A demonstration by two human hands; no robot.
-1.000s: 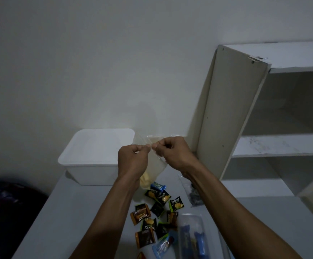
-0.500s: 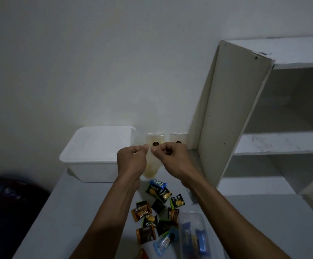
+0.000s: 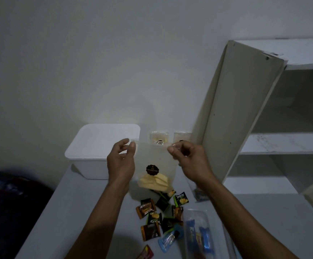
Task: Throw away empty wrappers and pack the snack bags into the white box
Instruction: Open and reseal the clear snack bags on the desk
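Observation:
A clear snack bag [image 3: 154, 161] with a black round label and pale yellow chips at its bottom hangs upright above the table. My left hand [image 3: 121, 161] pinches its top left corner and my right hand [image 3: 186, 157] pinches its top right corner. The white box [image 3: 103, 144], with a lid on it, stands just left of the bag at the table's far edge. Two more clear snack bags [image 3: 159, 137] stand against the wall behind the held one. Several small snack wrappers [image 3: 157, 215] lie scattered on the table below my hands.
A clear plastic tub [image 3: 198, 234] with blue packets lies at the near right of the grey table [image 3: 62, 212]. A white shelf unit [image 3: 264, 118] with a leaning panel rises on the right. A dark bundle [image 3: 8, 202] lies off the table's left edge.
My hands have moved apart along the bag's top edge, from pinching close together at its middle to holding its two corners. The bag now hangs spread flat.

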